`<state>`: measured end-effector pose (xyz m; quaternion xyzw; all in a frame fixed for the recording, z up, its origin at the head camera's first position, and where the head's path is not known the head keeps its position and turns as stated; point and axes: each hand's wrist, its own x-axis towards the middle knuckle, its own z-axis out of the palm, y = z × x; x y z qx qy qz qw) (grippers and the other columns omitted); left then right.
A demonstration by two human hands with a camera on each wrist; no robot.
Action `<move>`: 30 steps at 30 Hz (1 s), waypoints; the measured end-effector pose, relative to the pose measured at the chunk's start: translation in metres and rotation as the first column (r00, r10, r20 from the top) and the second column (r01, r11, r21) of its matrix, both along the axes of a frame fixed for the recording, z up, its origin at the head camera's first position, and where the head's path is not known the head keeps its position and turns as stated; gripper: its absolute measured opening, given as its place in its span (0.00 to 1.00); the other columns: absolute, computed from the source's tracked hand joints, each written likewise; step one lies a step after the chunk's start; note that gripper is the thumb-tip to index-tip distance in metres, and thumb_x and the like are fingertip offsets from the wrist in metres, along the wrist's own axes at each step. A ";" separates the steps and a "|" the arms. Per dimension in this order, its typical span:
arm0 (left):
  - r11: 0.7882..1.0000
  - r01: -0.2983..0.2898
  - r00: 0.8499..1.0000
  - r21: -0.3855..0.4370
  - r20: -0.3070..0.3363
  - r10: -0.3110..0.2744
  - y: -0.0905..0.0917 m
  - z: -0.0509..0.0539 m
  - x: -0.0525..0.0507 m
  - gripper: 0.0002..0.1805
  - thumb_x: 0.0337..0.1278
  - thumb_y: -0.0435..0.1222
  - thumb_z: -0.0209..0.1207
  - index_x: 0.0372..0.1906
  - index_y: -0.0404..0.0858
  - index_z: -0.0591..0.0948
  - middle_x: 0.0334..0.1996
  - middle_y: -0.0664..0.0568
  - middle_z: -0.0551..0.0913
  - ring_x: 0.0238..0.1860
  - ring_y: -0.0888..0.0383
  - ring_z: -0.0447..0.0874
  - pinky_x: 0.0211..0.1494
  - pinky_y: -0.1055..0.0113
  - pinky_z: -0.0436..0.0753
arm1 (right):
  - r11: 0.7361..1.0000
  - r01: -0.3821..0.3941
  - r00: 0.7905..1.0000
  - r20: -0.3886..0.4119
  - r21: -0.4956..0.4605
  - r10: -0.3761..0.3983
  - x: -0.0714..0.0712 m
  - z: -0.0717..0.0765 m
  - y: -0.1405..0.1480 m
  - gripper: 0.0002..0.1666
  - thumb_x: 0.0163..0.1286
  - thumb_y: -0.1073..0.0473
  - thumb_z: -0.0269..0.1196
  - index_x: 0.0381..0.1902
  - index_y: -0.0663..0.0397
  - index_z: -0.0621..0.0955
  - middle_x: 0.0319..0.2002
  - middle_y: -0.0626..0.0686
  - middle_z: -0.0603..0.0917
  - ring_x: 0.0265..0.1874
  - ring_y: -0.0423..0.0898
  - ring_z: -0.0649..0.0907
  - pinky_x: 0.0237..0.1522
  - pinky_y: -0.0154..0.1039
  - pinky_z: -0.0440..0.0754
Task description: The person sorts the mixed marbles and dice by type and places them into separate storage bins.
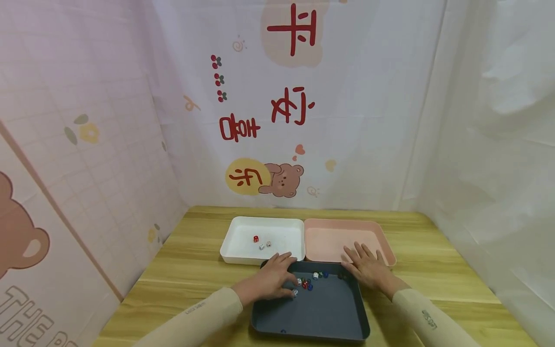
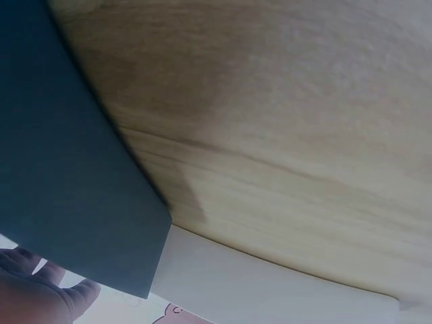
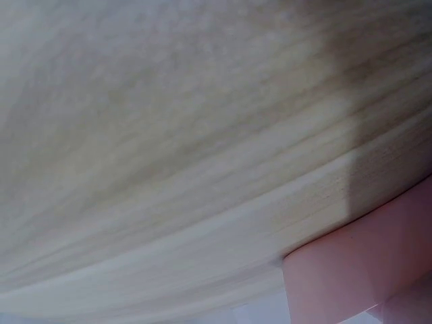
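A dark grey tray stands at the front of the table, with several dice inside, mostly near its back wall. My left hand lies over the tray's left side, its thumb inside beside a white die and its fingers reaching past the back-left corner. Whether the thumb touches that die cannot be made out. At the back-right corner my right hand spreads its fingers near the pink tray's front edge, holding nothing visible. Red dice and a blue die cluster mid-left; another white die sits near the back wall.
Behind the dark tray, a white tray holds a red die and two white dice. A pink tray adjoins it on the right. The wooden table is enclosed by printed cloth.
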<state>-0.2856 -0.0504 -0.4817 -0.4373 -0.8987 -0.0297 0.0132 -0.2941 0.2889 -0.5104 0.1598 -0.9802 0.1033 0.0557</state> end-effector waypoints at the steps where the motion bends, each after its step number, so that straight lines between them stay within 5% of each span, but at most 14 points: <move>1: 1.000 0.005 1.000 0.001 -0.003 -0.005 0.000 -0.001 0.000 0.14 0.57 0.54 0.67 0.47 0.60 0.88 0.71 0.47 0.67 0.75 0.47 0.55 0.72 0.43 0.59 | 1.000 0.000 1.000 0.004 0.001 0.000 0.001 0.000 0.000 0.38 0.78 0.36 0.46 0.74 0.53 0.67 0.73 0.68 0.60 0.71 0.69 0.60 0.64 0.76 0.48; 30: 0.999 0.034 0.999 0.008 -0.037 -0.033 0.003 -0.004 -0.004 0.11 0.57 0.53 0.67 0.44 0.59 0.89 0.70 0.46 0.68 0.75 0.46 0.53 0.72 0.42 0.60 | 1.000 -0.002 1.000 0.007 0.023 0.002 0.000 0.000 0.000 0.39 0.78 0.35 0.46 0.74 0.53 0.66 0.73 0.68 0.60 0.71 0.69 0.59 0.64 0.76 0.49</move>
